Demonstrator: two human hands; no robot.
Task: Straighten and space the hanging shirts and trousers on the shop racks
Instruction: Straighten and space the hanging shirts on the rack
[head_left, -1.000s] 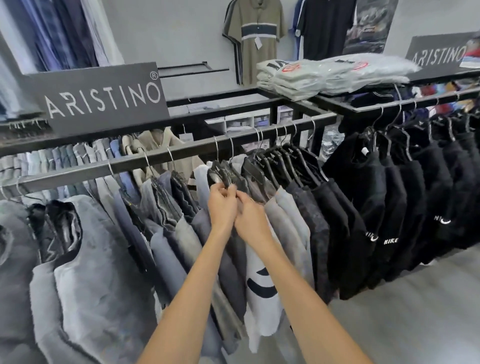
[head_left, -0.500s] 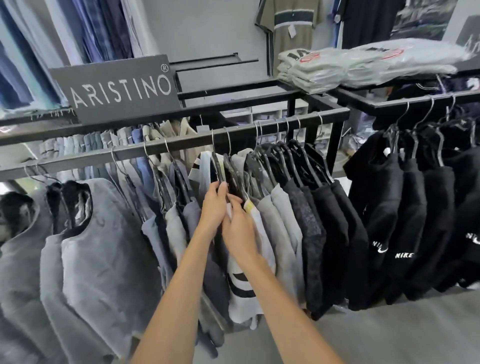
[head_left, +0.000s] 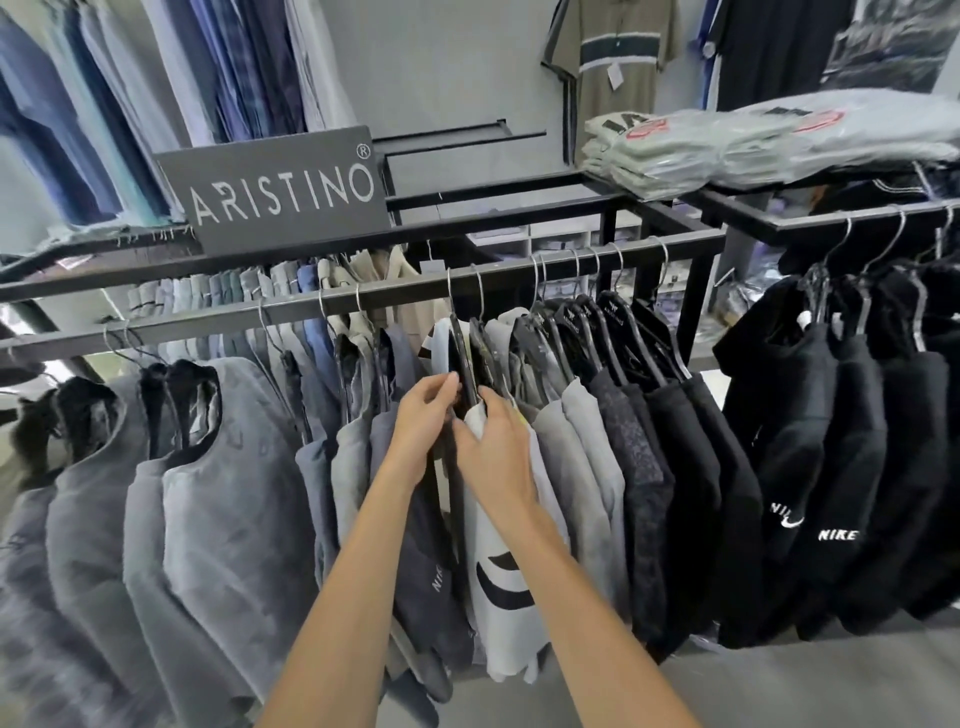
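Shop rail (head_left: 405, 297) ran left-right; left hand (head_left: 423, 418) pinched a black hanger (head_left: 464, 358) slanting toward the viewer, right hand (head_left: 493, 452) gripped its white sweatshirt (head_left: 498, 613).

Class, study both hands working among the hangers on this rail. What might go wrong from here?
The left hand grips the black hanger while the right hand pinches the white shirt at its shoulder; it might slip off. The packed hangers beside them crowd the rail; pushing could tangle hooks.
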